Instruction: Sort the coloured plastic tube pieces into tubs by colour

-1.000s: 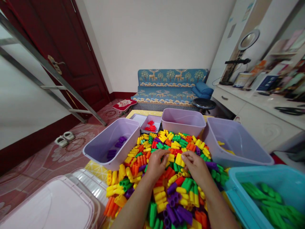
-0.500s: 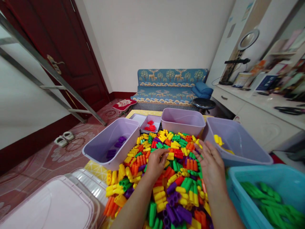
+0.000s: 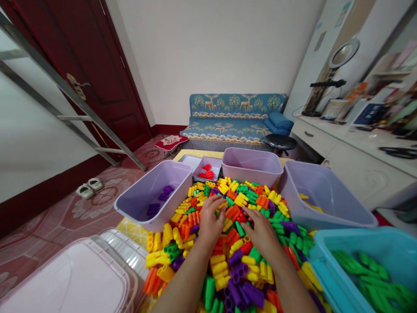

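Note:
A wide heap of plastic toy blocks in yellow, orange, green, purple and red, shaped like joined tubes, covers the table. My left hand is at the middle of the heap, its fingers and thumb closed about a yellow block. To its right, my right hand reaches over the heap with fingers apart, fingertips close to a red block. Whether those fingertips touch it I cannot tell. Yellow blocks lie in the right-hand lilac bin, partly hidden by its wall.
The left lilac bin holds purple blocks, and a small tray red ones. Another lilac bin stands at the back. Green blocks fill part of the turquoise bin at right. Stacked clear lids lie front left.
My right hand has moved left and inward from beside the right lilac bin. A yellow block above that bin's near side has dropped into it. My left hand shifted slightly left.

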The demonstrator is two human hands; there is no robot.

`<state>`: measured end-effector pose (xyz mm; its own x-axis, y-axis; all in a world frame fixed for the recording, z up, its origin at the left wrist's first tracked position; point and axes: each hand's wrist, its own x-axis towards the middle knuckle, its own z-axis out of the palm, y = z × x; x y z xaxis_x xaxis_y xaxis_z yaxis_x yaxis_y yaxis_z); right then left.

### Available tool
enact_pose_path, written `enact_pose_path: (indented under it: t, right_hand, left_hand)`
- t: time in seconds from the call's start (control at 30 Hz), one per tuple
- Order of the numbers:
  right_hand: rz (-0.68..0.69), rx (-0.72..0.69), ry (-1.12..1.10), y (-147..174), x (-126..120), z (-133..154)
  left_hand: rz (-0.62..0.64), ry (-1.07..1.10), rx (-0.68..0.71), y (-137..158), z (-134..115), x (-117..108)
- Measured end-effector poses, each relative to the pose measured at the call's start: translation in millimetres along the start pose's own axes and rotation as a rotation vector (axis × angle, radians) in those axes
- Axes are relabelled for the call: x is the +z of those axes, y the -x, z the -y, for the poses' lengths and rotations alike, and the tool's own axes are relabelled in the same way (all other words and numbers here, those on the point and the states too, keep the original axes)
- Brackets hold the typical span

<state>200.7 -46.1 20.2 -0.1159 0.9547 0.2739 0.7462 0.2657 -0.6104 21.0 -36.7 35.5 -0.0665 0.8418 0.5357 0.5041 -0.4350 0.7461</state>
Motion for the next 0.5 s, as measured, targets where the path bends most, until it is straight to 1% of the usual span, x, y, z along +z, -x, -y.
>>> enact_pose_path:
  t: [0.17, 0.23, 0.3, 0.4, 0.43, 0.5]
  right_hand:
    - [0.076, 0.065, -0.029, 0.2, -5.6, 8.4]
    - [0.055, 0.092, -0.106, -0.1, -8.0, 12.8]
    - [-0.027, 0.141, -0.245, -0.9, -10.4, 17.5]
    - [-0.142, 0.212, -0.513, -2.1, -14.4, 25.0]
    - [-0.146, 0.224, -0.6, -2.4, -15.4, 27.4]
    - [-0.112, 0.236, -0.753, -2.4, -16.0, 31.2]
  left_hand:
    - [0.103, 0.06, 0.01, 0.8, -6.7, -0.3]
    - [0.11, 0.074, -0.011, 1.1, -8.9, -0.6]
    - [0.113, 0.109, -0.038, 1.3, -11.2, -1.3]
    - [0.129, 0.194, -0.071, 1.8, -14.2, -2.6]
    - [0.138, 0.222, -0.074, 2.1, -14.8, -2.8]
    - [0.156, 0.262, -0.071, 2.9, -15.1, -2.6]
